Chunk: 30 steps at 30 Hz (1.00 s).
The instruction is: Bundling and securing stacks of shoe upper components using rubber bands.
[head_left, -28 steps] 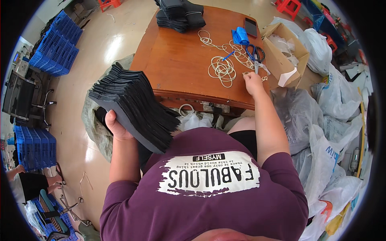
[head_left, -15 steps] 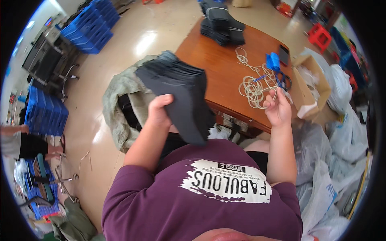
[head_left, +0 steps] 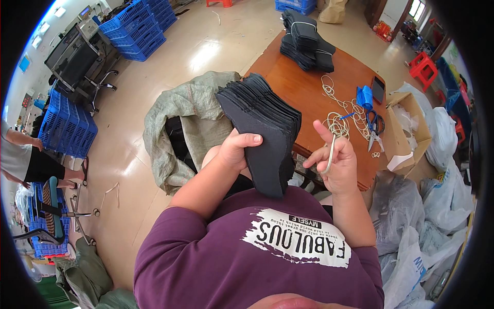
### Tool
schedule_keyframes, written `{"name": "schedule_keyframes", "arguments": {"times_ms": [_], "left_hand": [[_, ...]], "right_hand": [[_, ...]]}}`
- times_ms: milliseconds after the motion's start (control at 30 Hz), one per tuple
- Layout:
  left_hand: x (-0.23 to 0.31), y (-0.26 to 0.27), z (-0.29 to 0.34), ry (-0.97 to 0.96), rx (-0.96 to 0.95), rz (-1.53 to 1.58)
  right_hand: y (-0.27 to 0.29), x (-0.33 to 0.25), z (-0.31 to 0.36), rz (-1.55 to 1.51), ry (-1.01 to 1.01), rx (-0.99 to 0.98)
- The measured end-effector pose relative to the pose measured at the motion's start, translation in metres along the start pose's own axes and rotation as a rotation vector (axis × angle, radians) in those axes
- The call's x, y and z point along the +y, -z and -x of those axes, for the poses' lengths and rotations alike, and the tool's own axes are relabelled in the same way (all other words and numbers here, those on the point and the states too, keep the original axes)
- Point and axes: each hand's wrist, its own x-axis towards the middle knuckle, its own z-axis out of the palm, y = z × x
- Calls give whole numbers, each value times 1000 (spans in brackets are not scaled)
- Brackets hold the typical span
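Note:
My left hand [head_left: 237,150] grips a thick stack of black cut fabric pieces [head_left: 270,134], its thumb flat on the top piece and the other fingers underneath. The stack is tilted in front of my chest, its layered edges fanned at the far end. To its right, my right hand [head_left: 337,159] holds a pale cord [head_left: 331,152] that loops over its fingers; the index finger points outward. A tangle of the same cord [head_left: 337,123] lies on the brown table [head_left: 267,64]. Blue-handled scissors [head_left: 375,126] rest beside the tangle.
Tied black bundles [head_left: 309,44] sit at the table's far end, near a phone [head_left: 378,88] and a blue roll [head_left: 364,97]. An open carton [head_left: 417,129] and plastic bags [head_left: 411,247] stand right. A woven sack [head_left: 190,108] gapes at left; a person [head_left: 25,154] stands farther left.
My right hand has come away from the table toward the stack, bringing a loop of cord. My left hand still grips the stack, which shows more of its layered edge. The view has shifted.

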Motion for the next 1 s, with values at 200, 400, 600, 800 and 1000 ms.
{"name": "schedule_keyframes", "arguments": {"times_ms": [200, 400, 600, 800, 1000], "left_hand": [[6, -12, 3, -76, -19, -95], [-10, -15, -4, -180, -147, -286], [-11, -8, -6, -156, -241, -448], [-20, -7, -3, -204, -263, -509], [-19, -25, -11, -221, -251, -493]], "right_hand": [[-8, 1, -5, 231, -183, 283], [-45, 14, -18, 174, -137, 124], [-40, 24, -11, 286, -84, 46], [-35, 30, -4, 432, 71, 59], [-38, 24, -4, 312, 45, 195]]}}
